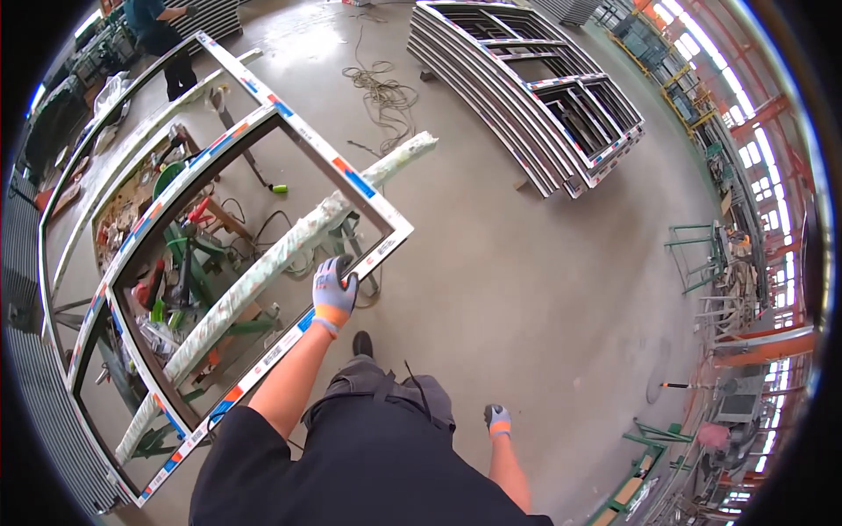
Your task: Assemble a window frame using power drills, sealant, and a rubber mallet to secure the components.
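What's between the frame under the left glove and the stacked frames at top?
Head view: grey floor, a tangled cable, and a wrapped bar's end sticking out from under the window frame.

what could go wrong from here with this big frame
The frame might shift or swing if nudged: only the left hand is on its near edge, while the right hand hangs away from it.

Its surface could get scuffed where it lies over the wrapped bar, if the crumpled covering has gaps; I can't tell whether it does.

The loose cord heaped on the floor beyond the frame could catch a foot.
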`<control>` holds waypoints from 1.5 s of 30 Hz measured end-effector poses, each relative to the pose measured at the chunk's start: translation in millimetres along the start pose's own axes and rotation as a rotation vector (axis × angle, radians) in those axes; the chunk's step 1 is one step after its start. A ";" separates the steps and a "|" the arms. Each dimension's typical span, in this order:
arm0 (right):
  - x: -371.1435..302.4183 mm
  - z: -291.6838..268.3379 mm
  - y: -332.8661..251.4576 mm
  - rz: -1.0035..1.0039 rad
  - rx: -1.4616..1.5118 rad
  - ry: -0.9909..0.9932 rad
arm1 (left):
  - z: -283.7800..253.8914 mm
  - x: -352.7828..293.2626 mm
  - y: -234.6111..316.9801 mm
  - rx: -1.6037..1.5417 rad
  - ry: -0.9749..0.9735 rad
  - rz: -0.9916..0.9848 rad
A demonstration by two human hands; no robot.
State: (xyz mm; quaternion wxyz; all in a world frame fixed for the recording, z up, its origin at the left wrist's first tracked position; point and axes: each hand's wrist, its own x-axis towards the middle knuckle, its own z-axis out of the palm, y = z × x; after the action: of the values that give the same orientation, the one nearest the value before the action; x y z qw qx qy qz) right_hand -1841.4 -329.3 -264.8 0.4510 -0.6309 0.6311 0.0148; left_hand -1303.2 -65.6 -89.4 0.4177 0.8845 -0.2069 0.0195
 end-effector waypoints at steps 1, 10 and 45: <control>6.0 -5.4 1.3 0.066 0.115 0.037 | 26.2 21.7 -14.7 0.085 -0.004 -0.040; 8.5 -38.9 10.4 0.438 0.006 -0.147 | 135.1 187.1 -12.6 0.350 0.375 -0.501; 757.4 72.0 -846.3 -0.066 -0.512 -0.723 | 197.7 291.7 21.4 0.807 0.454 -1.414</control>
State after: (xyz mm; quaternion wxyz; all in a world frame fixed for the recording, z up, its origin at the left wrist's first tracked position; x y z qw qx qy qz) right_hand -962.8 -1052.2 -287.0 0.4721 -0.6964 0.3883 0.3759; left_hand -1072.2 -327.4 -141.9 0.0149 0.8618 0.5070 0.0034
